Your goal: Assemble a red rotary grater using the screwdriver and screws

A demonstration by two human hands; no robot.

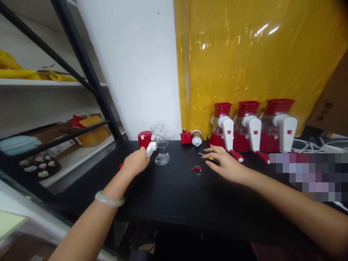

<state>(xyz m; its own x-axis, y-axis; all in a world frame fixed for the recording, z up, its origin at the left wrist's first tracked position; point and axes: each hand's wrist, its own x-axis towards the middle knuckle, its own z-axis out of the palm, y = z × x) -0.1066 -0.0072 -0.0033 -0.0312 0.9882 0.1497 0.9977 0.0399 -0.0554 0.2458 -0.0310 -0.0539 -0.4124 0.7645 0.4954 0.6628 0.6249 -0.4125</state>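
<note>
My left hand (136, 162) is wrapped round a white crank handle (151, 148), whose red grip pokes out below the fist. Just beyond it stand a red base (145, 138) and a transparent plastic housing (159, 129). A flat transparent part (162, 158) lies to the right of that fist. Over a screwdriver (213, 159) with a yellow and black handle, my right hand (223, 163) has its fingers stretched apart; whether they touch it I cannot tell. A small red piece (195, 168) and several tiny screws (199, 171) lie left of those fingers.
At the back of the black table (163, 195) are a red hopper (186, 138) and a grater drum (196, 138). Three assembled rotary graters (248, 127) stand behind my right hand. A shelf rack (78, 54) rises on the left; white cables (312, 145) lie at right.
</note>
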